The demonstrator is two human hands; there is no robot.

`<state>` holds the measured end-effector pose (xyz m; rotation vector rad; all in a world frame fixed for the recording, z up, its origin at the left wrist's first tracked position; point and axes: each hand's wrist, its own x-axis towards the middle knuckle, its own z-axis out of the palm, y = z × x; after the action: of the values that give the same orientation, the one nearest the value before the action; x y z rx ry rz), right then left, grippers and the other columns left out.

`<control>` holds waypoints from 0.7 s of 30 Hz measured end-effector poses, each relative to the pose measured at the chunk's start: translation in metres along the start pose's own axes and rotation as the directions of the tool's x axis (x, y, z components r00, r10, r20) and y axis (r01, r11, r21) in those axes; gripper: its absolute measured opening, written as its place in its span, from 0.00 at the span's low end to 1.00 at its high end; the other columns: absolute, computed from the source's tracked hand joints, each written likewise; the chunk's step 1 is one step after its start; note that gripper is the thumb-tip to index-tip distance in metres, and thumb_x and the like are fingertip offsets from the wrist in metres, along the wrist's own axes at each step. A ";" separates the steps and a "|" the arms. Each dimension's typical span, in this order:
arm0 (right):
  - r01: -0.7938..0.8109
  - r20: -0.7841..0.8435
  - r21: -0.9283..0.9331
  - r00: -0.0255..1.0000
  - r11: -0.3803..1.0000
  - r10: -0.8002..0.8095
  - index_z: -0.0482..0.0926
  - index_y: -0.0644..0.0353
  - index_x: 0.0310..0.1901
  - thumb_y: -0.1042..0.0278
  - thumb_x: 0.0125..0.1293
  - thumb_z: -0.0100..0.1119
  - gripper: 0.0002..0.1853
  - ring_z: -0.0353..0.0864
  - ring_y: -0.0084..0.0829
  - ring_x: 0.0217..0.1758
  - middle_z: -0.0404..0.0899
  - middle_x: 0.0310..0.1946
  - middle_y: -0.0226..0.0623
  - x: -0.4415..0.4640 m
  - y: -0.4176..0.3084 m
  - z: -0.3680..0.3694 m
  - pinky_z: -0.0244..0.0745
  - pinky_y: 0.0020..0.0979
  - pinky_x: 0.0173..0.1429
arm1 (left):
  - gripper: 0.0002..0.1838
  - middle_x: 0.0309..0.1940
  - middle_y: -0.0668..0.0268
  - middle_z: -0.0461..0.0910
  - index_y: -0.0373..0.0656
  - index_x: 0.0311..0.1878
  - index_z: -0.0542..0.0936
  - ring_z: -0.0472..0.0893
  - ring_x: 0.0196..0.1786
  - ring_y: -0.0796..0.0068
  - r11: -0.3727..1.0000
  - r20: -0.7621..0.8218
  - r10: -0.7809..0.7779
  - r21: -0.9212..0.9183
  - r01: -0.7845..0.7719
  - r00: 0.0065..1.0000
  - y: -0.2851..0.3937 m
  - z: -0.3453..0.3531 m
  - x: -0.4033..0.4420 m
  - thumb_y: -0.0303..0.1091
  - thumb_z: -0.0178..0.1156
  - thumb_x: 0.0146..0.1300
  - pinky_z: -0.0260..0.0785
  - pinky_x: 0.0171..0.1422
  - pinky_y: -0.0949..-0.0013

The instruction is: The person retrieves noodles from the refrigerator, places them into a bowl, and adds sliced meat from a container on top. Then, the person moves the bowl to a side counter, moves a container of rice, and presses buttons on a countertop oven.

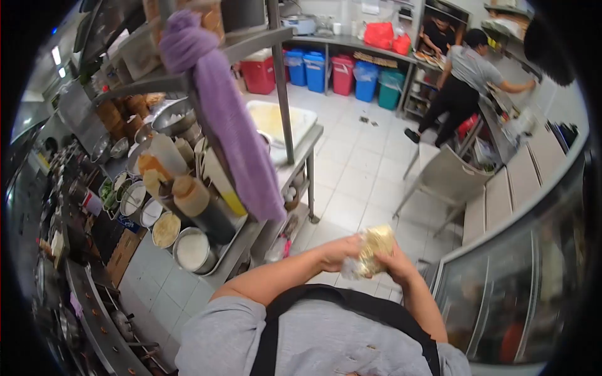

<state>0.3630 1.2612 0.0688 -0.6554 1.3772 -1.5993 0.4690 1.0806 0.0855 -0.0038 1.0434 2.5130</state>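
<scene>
A pale yellow bundle in clear plastic wrapping [375,249] is held between both hands in front of the chest. From its left side, my left hand [342,252] closes on the wrapping, with the fingers partly hidden. My right hand [395,261] grips the bundle at its lower right side. What the plastic contains is too blurred to make out.
On the left, a metal counter carries squeeze bottles [194,200] and bowls [194,250] beneath a hanging purple towel [235,119]. A glass-fronted fridge [501,301] stands right, a chair [448,178] ahead. Two people [470,75] [439,36] work beyond colored bins [342,74].
</scene>
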 end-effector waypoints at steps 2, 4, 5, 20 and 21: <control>-0.282 0.133 0.218 0.957 0.934 0.258 0.56 0.53 0.67 0.48 0.58 0.64 0.40 0.69 0.41 0.62 0.64 0.62 0.41 0.011 0.006 -0.055 0.69 0.59 0.58 | 0.41 0.64 0.55 0.64 0.40 0.72 0.53 0.66 0.66 0.64 0.874 0.003 0.167 0.463 -0.150 0.986 0.015 0.004 0.049 0.16 0.40 0.47 0.58 0.69 0.62; -0.314 0.234 0.345 0.941 0.884 0.243 0.55 0.52 0.68 0.38 0.54 0.63 0.45 0.65 0.45 0.66 0.63 0.64 0.44 0.030 0.001 -0.083 0.66 0.62 0.60 | 0.42 0.64 0.56 0.64 0.40 0.72 0.52 0.64 0.67 0.66 0.858 -0.072 0.149 0.505 -0.093 0.986 0.038 0.006 0.086 0.16 0.39 0.47 0.56 0.70 0.67; -0.308 0.281 0.465 0.940 0.830 0.192 0.55 0.51 0.69 0.35 0.51 0.64 0.49 0.63 0.46 0.67 0.62 0.64 0.45 0.036 -0.010 -0.092 0.65 0.62 0.61 | 0.44 0.65 0.56 0.63 0.41 0.73 0.50 0.63 0.68 0.68 0.852 -0.124 0.099 0.523 -0.020 0.987 0.047 0.005 0.099 0.15 0.39 0.46 0.54 0.70 0.71; 0.053 -0.089 0.540 0.996 0.840 -0.006 0.63 0.59 0.59 0.78 0.57 0.50 0.26 0.76 0.36 0.53 0.73 0.50 0.40 0.315 -0.094 -0.244 0.75 0.39 0.56 | 0.46 0.68 0.55 0.57 0.53 0.74 0.40 0.63 0.67 0.60 0.984 -0.403 0.143 0.157 -0.086 0.904 0.196 -0.144 0.263 0.49 0.59 0.64 0.66 0.61 0.45; 0.049 -0.109 0.454 0.994 0.889 0.001 0.63 0.59 0.60 0.79 0.57 0.50 0.27 0.75 0.36 0.53 0.72 0.50 0.40 0.331 -0.105 -0.254 0.75 0.39 0.56 | 0.43 0.67 0.57 0.58 0.54 0.74 0.42 0.65 0.66 0.61 0.987 -0.333 0.132 -0.045 -0.156 0.934 0.206 -0.151 0.275 0.48 0.58 0.64 0.67 0.60 0.45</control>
<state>-0.0317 1.0911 0.0563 -0.3055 1.0069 -1.9145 0.1163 0.9513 0.0726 -0.3951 1.1135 2.7451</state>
